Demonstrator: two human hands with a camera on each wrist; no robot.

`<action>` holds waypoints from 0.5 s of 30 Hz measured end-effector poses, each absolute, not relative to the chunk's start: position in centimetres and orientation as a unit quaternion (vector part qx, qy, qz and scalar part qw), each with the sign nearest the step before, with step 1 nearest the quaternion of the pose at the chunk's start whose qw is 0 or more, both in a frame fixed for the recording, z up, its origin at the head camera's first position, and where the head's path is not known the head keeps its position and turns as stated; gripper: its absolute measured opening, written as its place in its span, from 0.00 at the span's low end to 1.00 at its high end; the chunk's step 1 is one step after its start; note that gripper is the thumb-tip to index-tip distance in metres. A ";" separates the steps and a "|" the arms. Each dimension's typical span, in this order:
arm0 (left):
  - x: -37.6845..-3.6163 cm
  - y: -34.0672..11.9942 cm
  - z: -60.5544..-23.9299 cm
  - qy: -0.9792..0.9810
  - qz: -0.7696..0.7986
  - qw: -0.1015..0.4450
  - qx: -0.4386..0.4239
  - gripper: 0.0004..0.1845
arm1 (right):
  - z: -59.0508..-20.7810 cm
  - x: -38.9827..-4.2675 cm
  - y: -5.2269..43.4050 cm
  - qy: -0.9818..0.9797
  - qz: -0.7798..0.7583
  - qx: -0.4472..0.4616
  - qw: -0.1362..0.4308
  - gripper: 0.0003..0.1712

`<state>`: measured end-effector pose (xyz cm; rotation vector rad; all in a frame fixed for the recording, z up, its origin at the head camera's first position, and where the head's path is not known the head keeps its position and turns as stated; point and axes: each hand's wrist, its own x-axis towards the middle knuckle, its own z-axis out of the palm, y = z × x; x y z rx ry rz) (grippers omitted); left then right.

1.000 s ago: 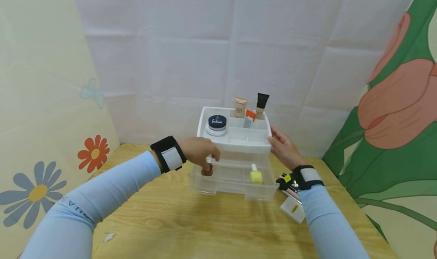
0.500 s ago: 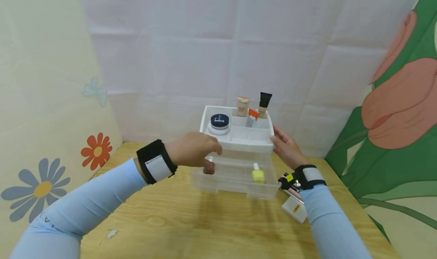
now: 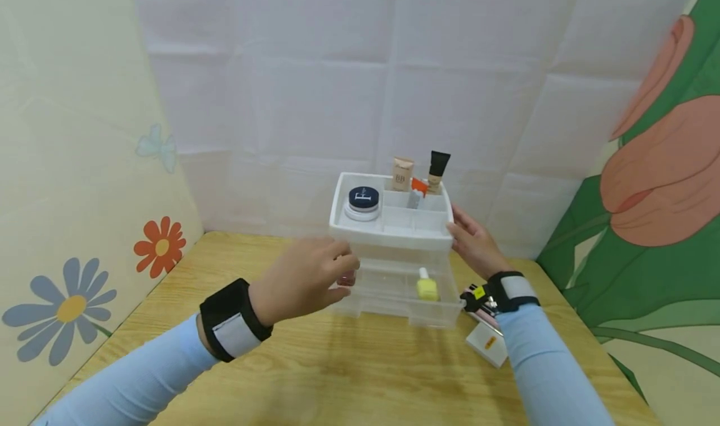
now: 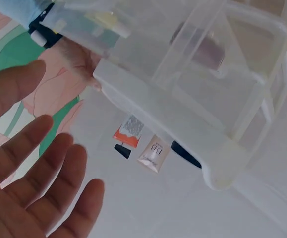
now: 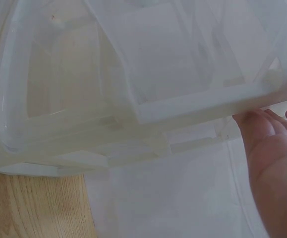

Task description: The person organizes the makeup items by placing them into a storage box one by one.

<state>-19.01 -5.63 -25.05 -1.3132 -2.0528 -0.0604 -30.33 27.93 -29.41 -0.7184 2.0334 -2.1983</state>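
My left hand (image 3: 308, 282) hovers just in front of a cosmetics organizer's pulled-out clear drawer (image 3: 382, 307), its fingers spread and holding nothing in the left wrist view. Inside the drawer, a reddish-brown bottle (image 3: 347, 278) at the left is partly hidden by that hand, and a yellow nail polish bottle (image 3: 427, 290) lies at the right. My right hand (image 3: 475, 243) rests against the right side of the organizer's white top tray (image 3: 388, 233). In the right wrist view the fingers (image 5: 262, 121) touch the organizer's side, though their tips are partly hidden.
On the top tray sit a dark-lidded jar (image 3: 363, 201), a BB cream tube (image 3: 402, 173), a black-capped tube (image 3: 437, 170) and an orange-ended tube (image 3: 417, 192). A white box (image 3: 487, 343) and slender cosmetics (image 3: 484, 313) lie beside the right wrist on the wooden table (image 3: 337, 370).
My left hand has drawn back from the reddish-brown bottle, toward the left and nearer to me, and the bottle stays in the drawer. The right hand remains at the organizer's side.
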 end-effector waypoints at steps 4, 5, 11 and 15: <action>-18.4 -5.4 -26.6 -0.788 -0.024 0.371 -0.491 0.17 | -29.4 -30.3 27.9 0.661 -0.714 -0.227 0.032 0.32; -18.3 -5.3 -26.9 -0.786 -0.022 0.379 -0.488 0.18 | -29.4 -30.3 27.9 0.661 -0.715 -0.227 0.032 0.32; -17.7 -4.7 -29.0 -0.770 -0.015 0.436 -0.465 0.18 | -29.5 -30.2 28.0 0.656 -0.719 -0.229 0.031 0.32; -17.7 -4.3 -30.3 -0.764 -0.028 0.449 -0.462 0.16 | -29.5 -30.2 27.9 0.656 -0.718 -0.229 0.029 0.32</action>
